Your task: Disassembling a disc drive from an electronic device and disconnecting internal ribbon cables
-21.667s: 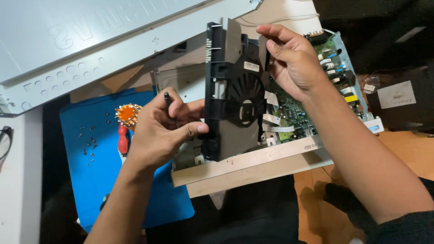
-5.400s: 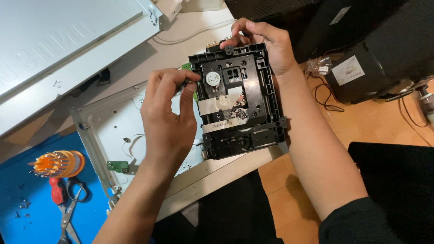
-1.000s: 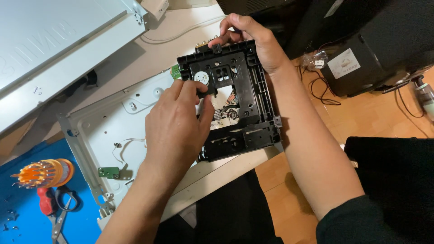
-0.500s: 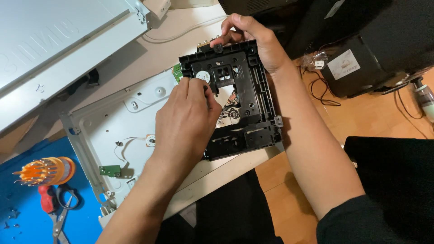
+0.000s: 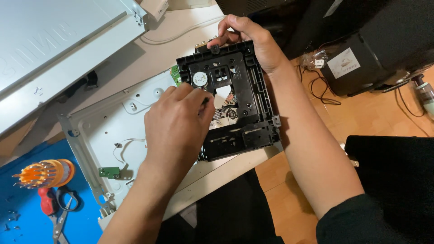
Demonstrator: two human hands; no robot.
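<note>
A black plastic disc-drive mechanism [image 5: 246,97] lies flat on the table edge, with a round silver spindle hub [image 5: 199,79] near its top left. My right hand [image 5: 253,38] grips the mechanism's far top edge. My left hand [image 5: 176,124] rests over the mechanism's left side, fingers curled around a thin dark tool whose tip shows near the middle. A white metal chassis plate [image 5: 108,131] lies under and to the left of the mechanism, with a small green circuit board [image 5: 110,171] on it.
A grey metal cover [image 5: 54,49] lies at the upper left. A blue mat [image 5: 27,212] at lower left holds an orange bit holder [image 5: 45,172], a red-handled tool and scissors [image 5: 58,212]. A black box [image 5: 375,49] and cables sit at the upper right on the wooden floor.
My left hand has shifted slightly down and left over the mechanism's left side. My right hand keeps hold of the top edge. Much earlier, the mechanism stood upright over a circuit board.
</note>
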